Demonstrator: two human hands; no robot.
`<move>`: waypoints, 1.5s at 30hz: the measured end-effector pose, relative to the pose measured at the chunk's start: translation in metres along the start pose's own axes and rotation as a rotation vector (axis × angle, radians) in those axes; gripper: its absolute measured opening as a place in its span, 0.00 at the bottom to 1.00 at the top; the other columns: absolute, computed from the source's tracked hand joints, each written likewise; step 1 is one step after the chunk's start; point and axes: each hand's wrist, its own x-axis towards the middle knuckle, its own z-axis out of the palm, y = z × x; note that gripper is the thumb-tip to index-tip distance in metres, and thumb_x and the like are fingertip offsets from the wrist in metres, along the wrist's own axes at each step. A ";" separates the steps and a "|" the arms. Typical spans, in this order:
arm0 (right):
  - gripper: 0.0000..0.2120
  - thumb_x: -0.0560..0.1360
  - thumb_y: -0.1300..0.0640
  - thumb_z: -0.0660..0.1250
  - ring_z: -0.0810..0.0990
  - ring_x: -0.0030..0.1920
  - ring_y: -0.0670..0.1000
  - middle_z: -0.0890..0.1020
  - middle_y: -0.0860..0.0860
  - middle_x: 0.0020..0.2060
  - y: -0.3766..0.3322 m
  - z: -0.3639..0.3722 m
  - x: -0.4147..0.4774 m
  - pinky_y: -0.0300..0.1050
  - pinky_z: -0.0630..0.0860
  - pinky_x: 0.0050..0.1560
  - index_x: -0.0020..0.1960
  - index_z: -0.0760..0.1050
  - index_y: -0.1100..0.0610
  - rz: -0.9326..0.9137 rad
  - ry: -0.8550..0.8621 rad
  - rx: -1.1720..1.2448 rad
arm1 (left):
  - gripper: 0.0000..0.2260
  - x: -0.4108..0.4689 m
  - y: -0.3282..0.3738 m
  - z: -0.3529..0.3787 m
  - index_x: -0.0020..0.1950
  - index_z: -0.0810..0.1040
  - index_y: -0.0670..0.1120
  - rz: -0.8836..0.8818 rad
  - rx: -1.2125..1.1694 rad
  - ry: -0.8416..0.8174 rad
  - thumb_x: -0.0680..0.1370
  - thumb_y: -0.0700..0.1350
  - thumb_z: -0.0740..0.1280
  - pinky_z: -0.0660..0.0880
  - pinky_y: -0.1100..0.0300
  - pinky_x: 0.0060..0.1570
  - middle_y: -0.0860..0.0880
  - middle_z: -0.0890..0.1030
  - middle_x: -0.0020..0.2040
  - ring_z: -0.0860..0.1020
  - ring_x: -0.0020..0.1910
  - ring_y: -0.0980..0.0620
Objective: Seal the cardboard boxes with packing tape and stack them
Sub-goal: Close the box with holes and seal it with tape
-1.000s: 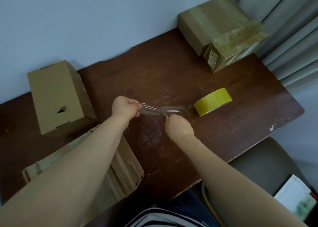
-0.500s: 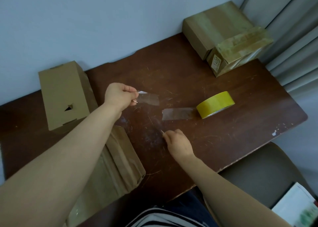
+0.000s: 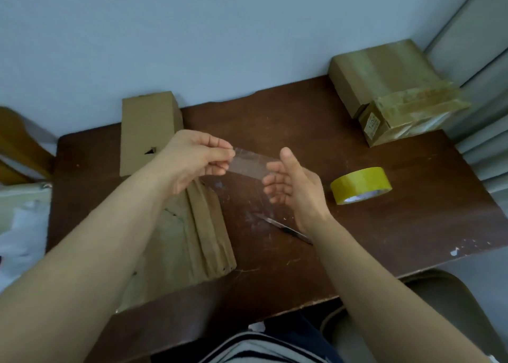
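Above the tabletop (image 3: 412,225), the left hand (image 3: 192,159) pinched one end of a clear tape strip (image 3: 248,163) (nearly see-through, its other end at the right hand (image 3: 291,184), fingers loosely apart), whose forearm hid part of a blade (image 3: 286,229) near the tape roll (image 3: 361,185), bare wood beyond.

Tape strip (image 3: 248,165) raised, blade (image 3: 284,228) set down
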 end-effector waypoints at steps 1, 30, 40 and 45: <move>0.21 0.68 0.39 0.71 0.81 0.31 0.47 0.84 0.52 0.33 -0.012 0.008 -0.002 0.38 0.77 0.31 0.45 0.80 0.58 -0.038 -0.057 -0.020 | 0.02 -0.008 0.002 -0.006 0.44 0.80 0.39 0.009 -0.031 0.028 0.73 0.34 0.71 0.77 0.68 0.30 0.47 0.80 0.30 0.78 0.28 0.57; 0.26 0.75 0.60 0.70 0.82 0.27 0.50 0.85 0.50 0.33 0.043 0.108 -0.060 0.38 0.73 0.25 0.65 0.62 0.42 -0.067 -0.188 -0.438 | 0.07 -0.061 -0.092 -0.097 0.44 0.81 0.46 0.055 0.149 0.233 0.71 0.37 0.74 0.76 0.54 0.47 0.46 0.83 0.39 0.78 0.36 0.50; 0.08 0.77 0.59 0.66 0.82 0.28 0.50 0.84 0.50 0.34 0.048 0.122 -0.065 0.38 0.71 0.25 0.44 0.75 0.46 -0.116 -0.207 -0.580 | 0.09 -0.047 -0.090 -0.099 0.52 0.81 0.41 0.160 0.275 0.154 0.73 0.35 0.72 0.76 0.63 0.43 0.48 0.81 0.42 0.77 0.38 0.55; 0.07 0.78 0.59 0.66 0.83 0.29 0.49 0.84 0.49 0.45 0.057 0.132 -0.074 0.35 0.70 0.21 0.50 0.78 0.47 -0.014 -0.264 -0.464 | 0.10 -0.040 -0.084 -0.100 0.53 0.81 0.45 0.216 0.401 0.097 0.74 0.36 0.70 0.73 0.69 0.45 0.54 0.79 0.40 0.76 0.39 0.60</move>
